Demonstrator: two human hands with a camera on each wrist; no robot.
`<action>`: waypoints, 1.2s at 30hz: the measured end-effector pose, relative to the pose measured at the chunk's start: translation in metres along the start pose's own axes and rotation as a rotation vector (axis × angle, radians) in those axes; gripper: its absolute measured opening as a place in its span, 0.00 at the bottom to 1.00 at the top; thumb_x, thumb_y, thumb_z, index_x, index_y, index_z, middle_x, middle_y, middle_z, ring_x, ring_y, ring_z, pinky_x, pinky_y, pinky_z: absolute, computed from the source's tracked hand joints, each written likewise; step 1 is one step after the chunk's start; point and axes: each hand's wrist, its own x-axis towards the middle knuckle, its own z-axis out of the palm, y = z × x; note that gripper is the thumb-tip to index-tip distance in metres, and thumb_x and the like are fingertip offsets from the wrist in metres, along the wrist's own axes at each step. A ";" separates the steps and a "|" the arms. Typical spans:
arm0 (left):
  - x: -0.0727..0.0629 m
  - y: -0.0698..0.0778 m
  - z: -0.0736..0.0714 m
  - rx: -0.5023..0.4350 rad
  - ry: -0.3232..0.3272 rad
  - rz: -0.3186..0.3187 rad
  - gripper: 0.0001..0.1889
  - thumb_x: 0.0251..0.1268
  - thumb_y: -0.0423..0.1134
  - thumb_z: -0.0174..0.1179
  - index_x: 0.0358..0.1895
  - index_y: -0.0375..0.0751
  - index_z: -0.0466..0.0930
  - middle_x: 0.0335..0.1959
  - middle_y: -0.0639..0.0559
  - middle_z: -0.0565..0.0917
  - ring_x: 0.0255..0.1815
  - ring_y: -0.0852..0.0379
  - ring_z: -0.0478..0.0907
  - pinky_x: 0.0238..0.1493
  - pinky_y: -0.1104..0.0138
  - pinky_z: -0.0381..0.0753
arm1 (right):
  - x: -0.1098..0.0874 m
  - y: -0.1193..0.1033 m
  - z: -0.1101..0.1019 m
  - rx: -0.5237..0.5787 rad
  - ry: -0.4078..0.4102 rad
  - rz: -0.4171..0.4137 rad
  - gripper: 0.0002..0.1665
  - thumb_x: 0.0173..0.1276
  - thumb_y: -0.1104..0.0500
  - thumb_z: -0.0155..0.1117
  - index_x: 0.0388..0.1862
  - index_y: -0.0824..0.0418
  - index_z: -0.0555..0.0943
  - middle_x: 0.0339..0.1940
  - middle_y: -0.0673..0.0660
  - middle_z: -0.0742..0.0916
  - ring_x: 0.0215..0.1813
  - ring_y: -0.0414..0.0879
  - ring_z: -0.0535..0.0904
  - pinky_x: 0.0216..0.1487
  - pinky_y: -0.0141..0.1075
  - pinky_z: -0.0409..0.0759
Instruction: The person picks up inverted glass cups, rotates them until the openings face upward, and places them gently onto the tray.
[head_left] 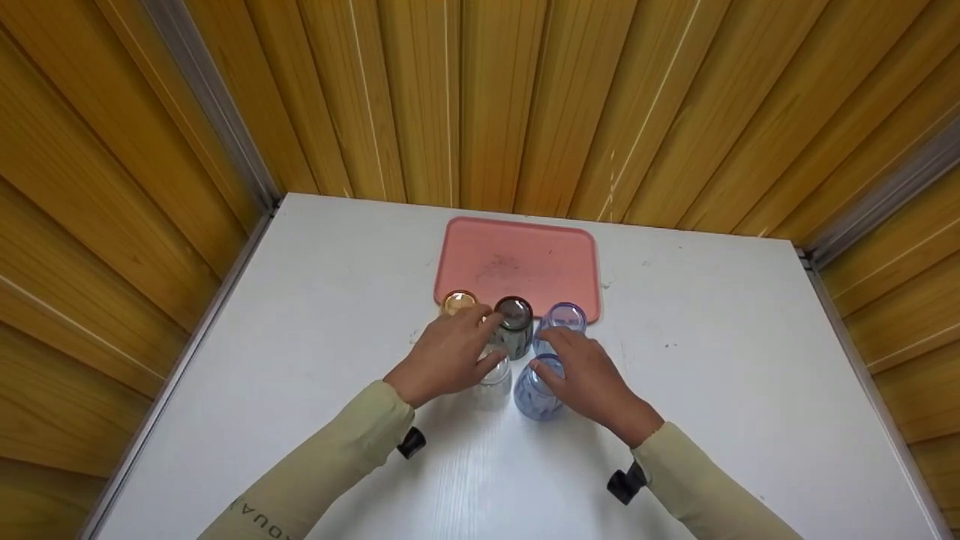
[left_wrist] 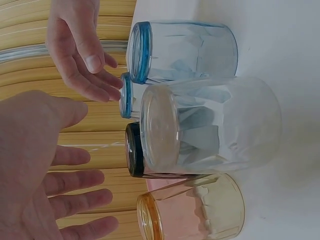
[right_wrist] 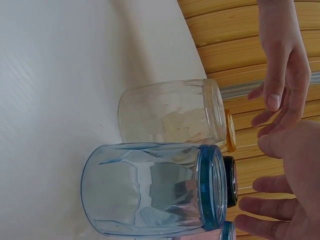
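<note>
Several drinking glasses stand close together on the white table, each ringed with colour at its upper end. My left hand [head_left: 448, 349] hovers with spread fingers just above the clear glass [left_wrist: 225, 125] and near the amber glass [head_left: 459, 300]. In the left wrist view its fingers are apart from the glasses. Over on the right, my right hand [head_left: 592, 379] is beside the front blue glass [right_wrist: 150, 190], fingers loosely extended and holding nothing. Behind that glass is a bluish-purple glass [head_left: 568, 316], partly covered by the right fingers. A dark grey glass [head_left: 514, 319] stands between the hands.
A pink tray [head_left: 517, 259] lies behind the glasses, its near edge partly hidden by them. The white table [head_left: 337, 285] extends to both sides. Yellow wood-patterned walls [head_left: 495, 105] enclose the back and sides. Each wrist bears a small black camera [head_left: 411, 442].
</note>
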 end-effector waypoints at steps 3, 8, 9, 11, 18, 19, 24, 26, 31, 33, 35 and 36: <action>-0.001 -0.001 0.001 -0.006 0.003 0.004 0.30 0.66 0.56 0.58 0.66 0.45 0.70 0.62 0.48 0.76 0.59 0.50 0.78 0.59 0.54 0.80 | 0.000 0.000 0.001 0.004 -0.003 0.008 0.31 0.68 0.44 0.62 0.67 0.51 0.70 0.66 0.52 0.77 0.67 0.53 0.73 0.68 0.58 0.70; -0.002 -0.002 0.003 0.006 0.021 0.035 0.28 0.66 0.56 0.58 0.64 0.44 0.71 0.61 0.49 0.77 0.58 0.51 0.78 0.56 0.55 0.81 | -0.001 0.000 0.002 0.006 -0.003 -0.004 0.30 0.68 0.45 0.62 0.66 0.53 0.71 0.66 0.53 0.77 0.66 0.53 0.74 0.68 0.58 0.69; -0.002 -0.002 0.004 0.011 0.022 0.039 0.28 0.66 0.55 0.58 0.63 0.44 0.71 0.62 0.49 0.77 0.58 0.51 0.78 0.55 0.55 0.82 | -0.001 0.000 0.003 0.005 -0.005 -0.007 0.30 0.68 0.45 0.62 0.65 0.53 0.71 0.66 0.54 0.77 0.66 0.53 0.74 0.68 0.58 0.69; -0.002 -0.002 0.005 0.014 0.020 0.040 0.28 0.67 0.56 0.57 0.63 0.43 0.71 0.62 0.49 0.76 0.58 0.51 0.78 0.55 0.55 0.82 | -0.001 0.000 0.004 0.007 -0.014 -0.002 0.30 0.68 0.45 0.61 0.66 0.53 0.71 0.66 0.54 0.77 0.67 0.53 0.74 0.68 0.58 0.68; -0.001 0.000 0.007 0.017 -0.008 0.022 0.28 0.67 0.56 0.56 0.64 0.44 0.72 0.63 0.48 0.76 0.57 0.50 0.79 0.55 0.55 0.82 | -0.002 0.000 0.006 0.016 -0.045 0.023 0.31 0.68 0.44 0.61 0.67 0.53 0.70 0.67 0.53 0.76 0.70 0.53 0.71 0.70 0.57 0.67; -0.001 0.000 0.007 0.020 -0.011 0.020 0.28 0.67 0.56 0.56 0.64 0.44 0.72 0.63 0.48 0.76 0.56 0.50 0.79 0.55 0.55 0.82 | -0.002 0.000 0.006 0.018 -0.048 0.024 0.31 0.68 0.44 0.61 0.67 0.53 0.70 0.68 0.53 0.76 0.70 0.53 0.71 0.70 0.57 0.67; -0.001 0.001 0.008 0.024 -0.015 0.021 0.28 0.66 0.56 0.58 0.63 0.44 0.73 0.62 0.48 0.76 0.55 0.49 0.80 0.55 0.54 0.82 | -0.003 0.001 0.008 0.023 -0.063 0.035 0.32 0.67 0.44 0.63 0.67 0.53 0.71 0.68 0.53 0.75 0.70 0.53 0.70 0.70 0.57 0.67; -0.001 0.001 0.009 0.023 -0.014 0.023 0.28 0.65 0.56 0.58 0.62 0.44 0.73 0.62 0.48 0.76 0.55 0.49 0.80 0.55 0.54 0.82 | -0.003 0.001 0.008 0.018 -0.072 0.041 0.33 0.67 0.43 0.62 0.67 0.52 0.70 0.69 0.53 0.75 0.70 0.53 0.70 0.70 0.57 0.67; 0.000 0.000 0.011 0.016 -0.014 0.028 0.27 0.65 0.56 0.58 0.61 0.44 0.73 0.62 0.48 0.76 0.57 0.49 0.79 0.56 0.54 0.81 | -0.003 0.002 0.011 0.004 -0.086 0.039 0.34 0.66 0.41 0.62 0.67 0.52 0.70 0.68 0.52 0.75 0.70 0.53 0.70 0.69 0.54 0.69; 0.000 0.000 0.012 0.014 -0.011 0.032 0.26 0.65 0.55 0.58 0.61 0.44 0.73 0.61 0.48 0.77 0.56 0.49 0.79 0.55 0.54 0.82 | -0.004 0.003 0.012 0.001 -0.088 0.035 0.34 0.66 0.42 0.63 0.67 0.51 0.70 0.68 0.52 0.76 0.69 0.52 0.71 0.69 0.54 0.70; -0.001 -0.001 0.013 0.019 -0.010 0.036 0.26 0.66 0.55 0.58 0.60 0.44 0.74 0.59 0.49 0.77 0.55 0.50 0.79 0.53 0.55 0.82 | -0.004 0.003 0.012 -0.005 -0.089 0.024 0.34 0.65 0.41 0.64 0.67 0.51 0.70 0.67 0.52 0.76 0.68 0.52 0.72 0.68 0.52 0.72; -0.001 -0.001 0.014 0.023 -0.008 0.039 0.25 0.66 0.55 0.58 0.60 0.44 0.74 0.58 0.49 0.78 0.55 0.51 0.79 0.53 0.55 0.83 | -0.004 0.003 0.012 -0.006 -0.090 0.018 0.34 0.64 0.41 0.65 0.67 0.51 0.71 0.67 0.52 0.76 0.68 0.52 0.72 0.68 0.52 0.72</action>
